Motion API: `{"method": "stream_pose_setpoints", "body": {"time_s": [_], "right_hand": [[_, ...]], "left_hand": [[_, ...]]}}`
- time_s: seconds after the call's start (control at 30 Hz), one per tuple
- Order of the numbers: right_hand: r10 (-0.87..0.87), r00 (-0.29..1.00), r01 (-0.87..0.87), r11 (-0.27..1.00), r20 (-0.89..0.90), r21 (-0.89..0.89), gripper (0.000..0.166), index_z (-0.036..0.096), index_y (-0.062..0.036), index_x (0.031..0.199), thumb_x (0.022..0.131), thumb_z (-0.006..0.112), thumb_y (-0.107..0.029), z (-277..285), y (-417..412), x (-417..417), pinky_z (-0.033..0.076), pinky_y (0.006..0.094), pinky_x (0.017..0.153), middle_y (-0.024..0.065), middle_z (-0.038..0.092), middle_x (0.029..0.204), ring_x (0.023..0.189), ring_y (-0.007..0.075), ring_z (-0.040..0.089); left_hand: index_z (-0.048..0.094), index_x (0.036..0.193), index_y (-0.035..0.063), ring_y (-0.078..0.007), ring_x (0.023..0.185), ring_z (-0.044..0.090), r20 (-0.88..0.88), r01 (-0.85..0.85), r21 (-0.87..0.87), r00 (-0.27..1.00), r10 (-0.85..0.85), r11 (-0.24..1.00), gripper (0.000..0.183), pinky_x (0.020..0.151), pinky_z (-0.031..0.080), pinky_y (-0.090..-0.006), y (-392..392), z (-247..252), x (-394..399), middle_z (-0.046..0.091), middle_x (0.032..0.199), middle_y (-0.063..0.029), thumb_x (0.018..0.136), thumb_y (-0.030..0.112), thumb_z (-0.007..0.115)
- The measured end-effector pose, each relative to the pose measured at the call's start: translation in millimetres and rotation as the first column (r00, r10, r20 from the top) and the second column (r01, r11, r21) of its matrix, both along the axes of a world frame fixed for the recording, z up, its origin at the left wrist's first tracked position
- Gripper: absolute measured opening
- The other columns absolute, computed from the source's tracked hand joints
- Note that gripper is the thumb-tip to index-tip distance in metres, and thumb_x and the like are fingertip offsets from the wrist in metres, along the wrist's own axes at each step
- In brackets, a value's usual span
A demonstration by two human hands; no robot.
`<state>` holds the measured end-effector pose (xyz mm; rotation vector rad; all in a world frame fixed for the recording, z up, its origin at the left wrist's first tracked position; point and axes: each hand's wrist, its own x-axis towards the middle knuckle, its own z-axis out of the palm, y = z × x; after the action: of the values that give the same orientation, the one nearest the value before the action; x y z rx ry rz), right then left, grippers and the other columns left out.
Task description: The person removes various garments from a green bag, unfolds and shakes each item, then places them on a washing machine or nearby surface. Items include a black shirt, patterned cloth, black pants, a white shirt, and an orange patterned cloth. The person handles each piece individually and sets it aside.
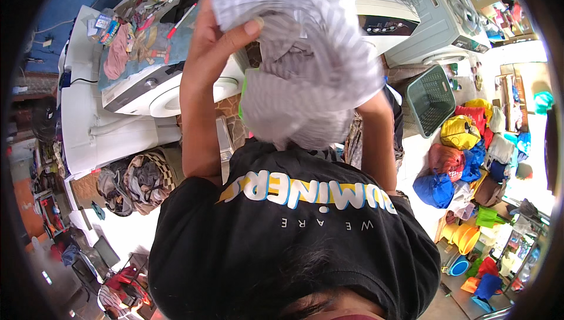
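A bunched white and grey striped cloth (304,68), blurred in places, is raised in front of my chest. My left hand (220,42) grips its left side, with the thumb lying over the folds. On the other side my right forearm (378,143) reaches up to the cloth. The fabric covers the fingers of my right hand, so their grip is hidden. Below and behind the bundle, a bright green edge (242,95) and some patterned fabric (354,139) show in part.
Left stands a front-loading washing machine (145,88) with odds and ends on top. A checkered basket (161,165) holds dark clothes. More machines (434,16) stand ahead right, near a green plastic basket (429,99) and several filled bags (460,130). A person (116,298) is at lower left.
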<state>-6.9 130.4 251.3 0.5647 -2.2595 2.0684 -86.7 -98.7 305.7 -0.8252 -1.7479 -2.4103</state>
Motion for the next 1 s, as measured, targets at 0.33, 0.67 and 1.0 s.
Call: {"method": "stream_pose_setpoints", "body": {"time_s": [0.33, 0.67, 1.0], "right_hand": [[-0.355, 0.856, 0.376, 0.926, 0.375, 0.017, 0.037, 0.055, 0.0028, 0.091, 0.088, 0.051, -0.034, -100.2, 30.1, -32.2, 0.044, 0.0347, 0.072, 0.0102, 0.059, 0.083, 0.077, 0.0199, 0.056], [-0.382, 0.746, 0.493, 0.867, 0.546, -0.067, 0.026, 0.052, -0.0034, 0.111, 0.086, 0.051, -0.011, -45.8, 2.6, -2.6, 0.047, 0.0236, 0.064, 0.0042, 0.061, 0.093, 0.072, 0.0091, 0.058], [0.270, 0.963, -0.080, 0.210, -0.020, -0.974, 0.038, 0.045, -0.0012, 0.122, 0.093, 0.040, -0.024, 22.4, 40.2, -1.3, 0.042, 0.0419, 0.093, 0.0132, 0.052, 0.121, 0.109, 0.0268, 0.052]], "left_hand": [[0.041, 0.121, 0.0020, -0.0166, 0.090, 0.058, -0.025, -0.077, -0.077, 0.997, 0.075, 0.994, 0.044, 0.081, 0.046, -0.0282, 24.8, 28.4, 5.0, 0.058, 0.102, -0.0096, 0.082, 0.009, 0.059], [0.037, 0.121, 0.0026, -0.0188, 0.093, 0.056, -0.281, 0.253, -0.013, 0.927, -0.247, 0.967, 0.045, 0.081, 0.045, -0.0290, 89.6, 1.4, -21.3, 0.054, 0.103, -0.0104, 0.082, 0.007, 0.059], [0.053, 0.081, -0.0014, -0.0187, 0.065, 0.054, -0.042, -0.128, -0.744, 0.989, 0.145, 0.656, 0.048, 0.061, 0.043, -0.0311, 46.2, -83.5, 5.6, 0.054, 0.070, -0.0077, 0.076, 0.044, 0.065]]}}
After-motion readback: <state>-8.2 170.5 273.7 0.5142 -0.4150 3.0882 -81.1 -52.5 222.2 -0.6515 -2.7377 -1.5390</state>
